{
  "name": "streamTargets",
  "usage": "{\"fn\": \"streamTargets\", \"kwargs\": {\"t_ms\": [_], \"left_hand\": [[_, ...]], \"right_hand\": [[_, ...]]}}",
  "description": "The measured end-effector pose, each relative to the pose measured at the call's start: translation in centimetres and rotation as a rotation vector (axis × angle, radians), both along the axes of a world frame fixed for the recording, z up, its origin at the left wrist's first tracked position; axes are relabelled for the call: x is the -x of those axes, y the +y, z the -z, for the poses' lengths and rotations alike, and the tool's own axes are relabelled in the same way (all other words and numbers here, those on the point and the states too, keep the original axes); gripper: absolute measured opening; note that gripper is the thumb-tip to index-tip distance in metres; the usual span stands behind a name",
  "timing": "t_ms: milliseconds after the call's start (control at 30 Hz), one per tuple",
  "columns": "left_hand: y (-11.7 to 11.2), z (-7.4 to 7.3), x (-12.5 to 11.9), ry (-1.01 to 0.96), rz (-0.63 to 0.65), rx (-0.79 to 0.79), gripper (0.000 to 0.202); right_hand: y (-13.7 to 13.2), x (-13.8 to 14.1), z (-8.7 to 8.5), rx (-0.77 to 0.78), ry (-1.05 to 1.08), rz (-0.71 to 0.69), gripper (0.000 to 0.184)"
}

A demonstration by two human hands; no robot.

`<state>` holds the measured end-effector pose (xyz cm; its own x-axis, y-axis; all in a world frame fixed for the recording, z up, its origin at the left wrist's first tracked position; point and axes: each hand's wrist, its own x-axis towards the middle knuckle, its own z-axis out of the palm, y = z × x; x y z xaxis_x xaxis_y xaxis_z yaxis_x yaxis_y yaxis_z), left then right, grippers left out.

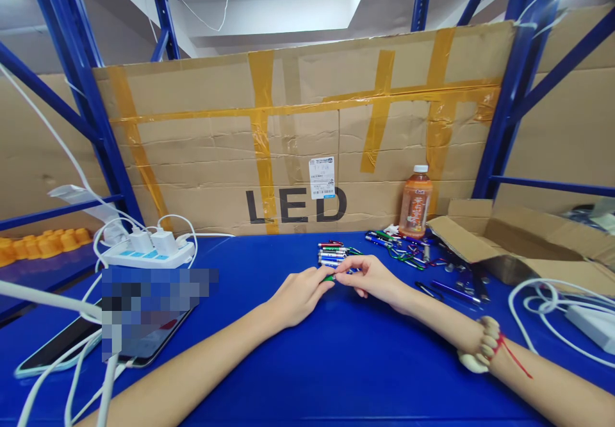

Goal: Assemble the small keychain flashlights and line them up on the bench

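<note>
My left hand (298, 293) and my right hand (369, 277) meet over the blue table (307, 363), fingers pinched together on a small green keychain torch (329, 277). Just beyond my fingers lies a neat row of several small torches (331, 254) in red, blue and silver. More loose torches and carabiner clips (413, 254) are scattered to the right of them. A bead bracelet with a red string (485, 347) sits on my right wrist.
An orange drink bottle (416, 201) stands at the back. An open cardboard box (519, 241) lies at right, with white cable (542, 305) beside it. A white power strip (148, 251) and a phone (120, 343) are at left. A taped cardboard wall (298, 138) closes the back.
</note>
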<state>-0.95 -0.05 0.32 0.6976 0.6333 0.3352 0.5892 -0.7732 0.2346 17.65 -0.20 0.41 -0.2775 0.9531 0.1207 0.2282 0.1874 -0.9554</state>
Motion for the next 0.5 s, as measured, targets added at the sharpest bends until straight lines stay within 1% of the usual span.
{"fn": "streamTargets", "kwargs": {"t_ms": [133,500], "left_hand": [[0.03,0.06,-0.03,0.006,0.000,-0.002,0.030],[0.03,0.10,-0.04,0.012,0.008,-0.012,0.030]], "right_hand": [[-0.09,0.04,-0.11,0.008,0.006,0.000,0.045],[-0.10,0.14,-0.22,0.015,-0.004,-0.005,0.037]]}}
